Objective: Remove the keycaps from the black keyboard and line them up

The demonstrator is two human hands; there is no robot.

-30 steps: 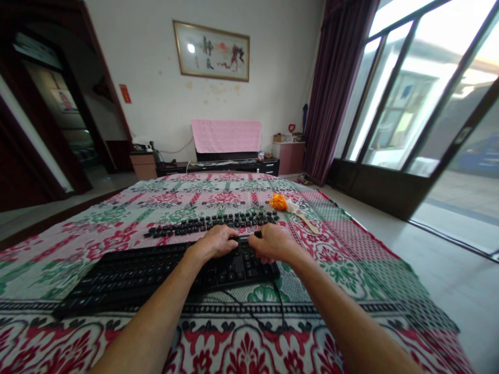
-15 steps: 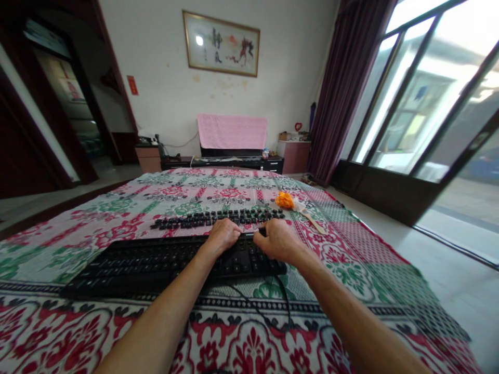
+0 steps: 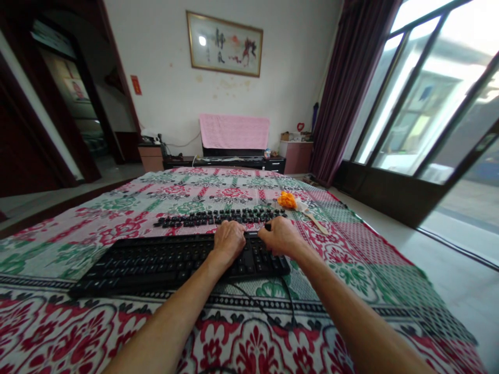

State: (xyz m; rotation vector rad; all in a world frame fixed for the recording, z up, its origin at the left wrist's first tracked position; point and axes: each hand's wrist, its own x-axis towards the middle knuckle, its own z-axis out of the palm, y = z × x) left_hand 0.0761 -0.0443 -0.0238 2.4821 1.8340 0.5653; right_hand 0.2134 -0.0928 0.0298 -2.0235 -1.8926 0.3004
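A black computer keyboard [image 3: 144, 262] lies on a patterned cloth, its cable [image 3: 253, 298] running out at the near side. My left hand [image 3: 229, 241] is closed over the keyboard's far edge, right of its middle, fingers bent and pressed together. My right hand [image 3: 281, 236] grips a small tool with a black handle [image 3: 267, 227] above the number pad end; its working tip is hard to make out. Just beyond the keyboard, loose black keycaps [image 3: 202, 217] stand in rows on the cloth.
An orange cloth [image 3: 286, 200] lies beyond my right hand, beside a brush [image 3: 315, 223] with a pale handle. The patterned cloth [image 3: 249, 343] covers the whole surface. Further back stands a low cabinet [image 3: 275, 165] with a pink towel [image 3: 234, 131] over a screen.
The view has shifted slightly to the left. My left hand has turned a little and its back is more raised. The right hand keeps its grip on the tool near the same spot.
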